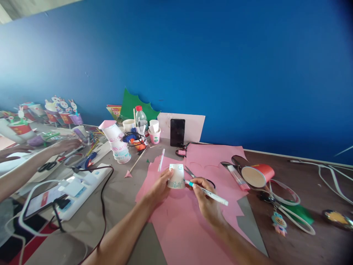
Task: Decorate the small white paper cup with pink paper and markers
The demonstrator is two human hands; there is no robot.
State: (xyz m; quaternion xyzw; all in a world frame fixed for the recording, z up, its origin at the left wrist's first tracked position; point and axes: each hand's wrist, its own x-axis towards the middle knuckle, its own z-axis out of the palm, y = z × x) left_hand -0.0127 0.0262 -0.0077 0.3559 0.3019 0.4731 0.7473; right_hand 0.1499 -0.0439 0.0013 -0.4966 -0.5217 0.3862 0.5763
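My left hand (162,183) grips a small white paper cup (176,172) by its left side, above the pink paper. Teal marks are drawn on the cup's wall, near both its narrow and its wide end. Between the fingers of my right hand (204,193) is a white marker with a teal tip section (213,195), its point at the cup's right side. Scissors (189,172) lie on the paper behind my right hand, partly hidden by it. A white marker (161,160) rests at the back left of the sheet.
Pink paper (176,228) covers the middle. Behind stand decorated stacked cups (120,147), a bottle (141,119) and a dark phone (177,132). At left are a power strip (82,191) with cables and a co-worker's arm (35,158). A red cup (266,173) lies at right.
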